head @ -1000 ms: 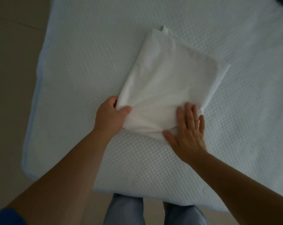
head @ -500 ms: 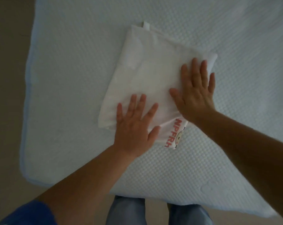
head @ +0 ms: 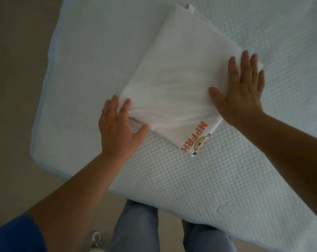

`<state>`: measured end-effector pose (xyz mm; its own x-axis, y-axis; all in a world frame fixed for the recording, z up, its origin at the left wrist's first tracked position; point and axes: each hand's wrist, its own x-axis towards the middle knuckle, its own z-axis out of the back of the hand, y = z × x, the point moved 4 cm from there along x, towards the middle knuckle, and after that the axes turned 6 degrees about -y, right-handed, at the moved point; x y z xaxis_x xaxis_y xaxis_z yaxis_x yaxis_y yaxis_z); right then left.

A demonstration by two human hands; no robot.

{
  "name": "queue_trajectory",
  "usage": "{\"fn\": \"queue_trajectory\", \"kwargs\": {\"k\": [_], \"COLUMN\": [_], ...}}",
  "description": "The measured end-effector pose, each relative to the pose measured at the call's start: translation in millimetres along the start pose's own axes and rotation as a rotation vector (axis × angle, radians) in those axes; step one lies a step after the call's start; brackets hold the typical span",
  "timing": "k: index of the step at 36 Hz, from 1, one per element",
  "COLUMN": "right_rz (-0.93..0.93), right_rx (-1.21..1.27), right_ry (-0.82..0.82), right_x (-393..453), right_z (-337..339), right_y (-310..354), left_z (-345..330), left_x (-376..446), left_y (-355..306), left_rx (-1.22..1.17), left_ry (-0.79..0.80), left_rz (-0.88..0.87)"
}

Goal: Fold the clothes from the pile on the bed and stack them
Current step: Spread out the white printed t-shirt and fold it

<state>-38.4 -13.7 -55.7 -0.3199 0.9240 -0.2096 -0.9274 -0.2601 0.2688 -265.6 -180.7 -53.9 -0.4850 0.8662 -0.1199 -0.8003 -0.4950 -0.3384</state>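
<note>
Blue sleeve and jeans sit nearest, the person standing at the bed's near edge. Half a second ago both palms lay flat on the folded white shirt; now the left hand has slid off to its near-left corner, fingers straight and half on the bedcover, holding nothing. The right hand has moved to the right edge, flat and pressing, gripping nothing either. More of the red lettering now shows at the near corner. I'd say the smoothing is ending and this shirt is ready to stack. Bare bedcover lies all around it; the bed's left edge drops to the floor well clear of the shirt. No pile or stack in view
</note>
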Motion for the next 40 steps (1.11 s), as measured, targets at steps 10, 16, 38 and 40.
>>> {"fn": "queue_trajectory", "kwargs": {"k": [10, 16, 38, 40], "right_rz": [0.466, 0.501, 0.197, 0.171], "right_rx": [-0.057, -0.083, -0.056, 0.097], "right_ry": [0.163, 0.089, 0.108, 0.052], "right_x": [-125.4, -125.1, -83.7, -83.0], "right_z": [-48.9, -57.1, -59.2, -44.7], "right_y": [64.2, 59.2, 126.0, 127.5], "left_z": [-2.1, -11.6, 7.7, 24.7], "left_x": [28.1, 38.3, 16.8, 18.3], "left_y": [30.1, 50.7, -7.4, -19.5], "left_rx": [-0.481, -0.647, -1.164, -1.181], "left_ry": [-0.037, 0.012, 0.093, 0.074], "left_rz": [0.631, 0.791, 0.919, 0.820]}}
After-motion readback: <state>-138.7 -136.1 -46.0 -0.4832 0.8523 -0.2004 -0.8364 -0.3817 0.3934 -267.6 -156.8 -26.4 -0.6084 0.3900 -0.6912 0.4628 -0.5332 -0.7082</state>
